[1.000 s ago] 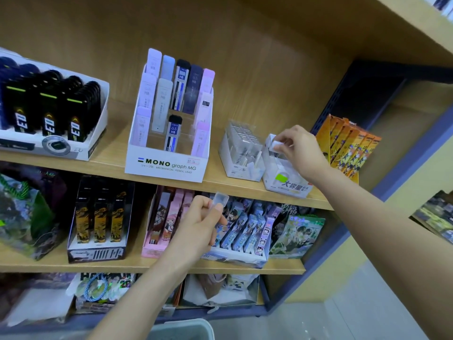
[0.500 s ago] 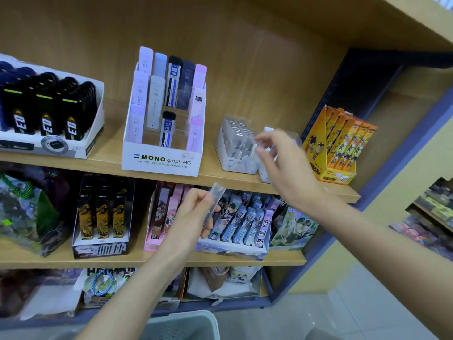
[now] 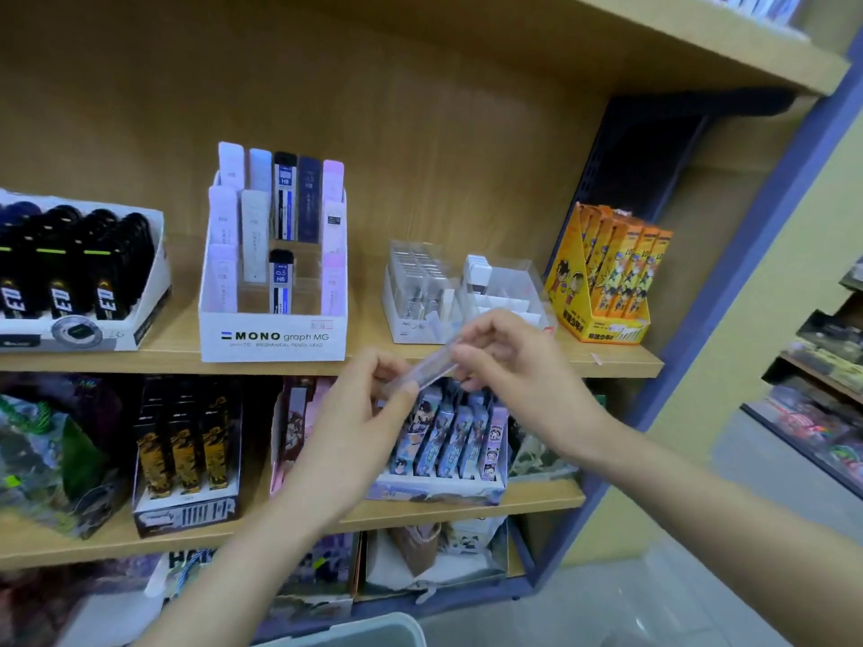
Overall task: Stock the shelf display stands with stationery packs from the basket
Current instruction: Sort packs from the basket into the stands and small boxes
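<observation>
A slim clear plastic pack [image 3: 432, 366] is held between both hands in front of the upper shelf's edge. My left hand [image 3: 359, 422] pinches its lower left end. My right hand [image 3: 509, 366] pinches its upper right end. Just behind, on the upper shelf [image 3: 163, 354], stand two small clear display stands: the left stand [image 3: 415, 291] is full of clear packs, the right stand [image 3: 504, 291] holds only a few at its back. The pale basket's rim [image 3: 355, 630] shows at the bottom edge.
A white MONO lead stand [image 3: 273, 329] and a tray of black packs [image 3: 79, 277] sit left on the upper shelf, an orange cartoon box [image 3: 607, 282] at its right end. Cartoon-printed stands [image 3: 439, 441] fill the lower shelf. Another rack [image 3: 822, 375] stands at the right.
My right hand came back from the right clear stand and down to the pack in my left hand, which rose slightly. Both hands now hold the pack. The camera shifted right.
</observation>
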Motion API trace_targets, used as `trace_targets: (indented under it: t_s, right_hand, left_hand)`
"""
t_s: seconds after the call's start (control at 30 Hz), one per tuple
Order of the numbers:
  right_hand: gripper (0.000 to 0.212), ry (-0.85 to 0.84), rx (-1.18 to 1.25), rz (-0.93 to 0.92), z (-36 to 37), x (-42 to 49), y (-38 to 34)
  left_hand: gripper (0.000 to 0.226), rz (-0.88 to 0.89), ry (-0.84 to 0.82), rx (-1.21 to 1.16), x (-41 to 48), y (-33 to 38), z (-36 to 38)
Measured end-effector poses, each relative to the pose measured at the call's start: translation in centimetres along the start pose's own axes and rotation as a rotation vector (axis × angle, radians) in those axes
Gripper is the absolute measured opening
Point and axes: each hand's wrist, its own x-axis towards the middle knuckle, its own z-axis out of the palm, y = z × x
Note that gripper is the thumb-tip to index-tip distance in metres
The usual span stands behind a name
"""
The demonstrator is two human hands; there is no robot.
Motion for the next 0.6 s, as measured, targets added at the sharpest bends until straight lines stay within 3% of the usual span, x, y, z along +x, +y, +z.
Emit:
trace_targets:
  t_s: [0.13,0.23,0.4,0.6]
  right_hand:
    - [0.013,0.31,-0.068,-0.12,-3.8,3.8,-0.3]
    - [0.007,0.432,-0.145,-0.167,-5.1,7.0,0.2]
    - [0.008,0.347,-0.341,-0.194,-4.2,11.1,1.3]
    - [0.008,0.171,-0.578,-0.211,-3.4,14.0,2.8]
  left_hand:
    - [0.009,0.218,0.049,0.213,4.2,2.8,0.0]
    - [0.019,0.343,0.073,0.422,7.4,3.6,0.5]
    - [0.032,0.353,-0.008,0.788,10.4,2.1,1.0]
    - [0.031,0.382,-0.048,0.862,10.7,0.9,0.8]
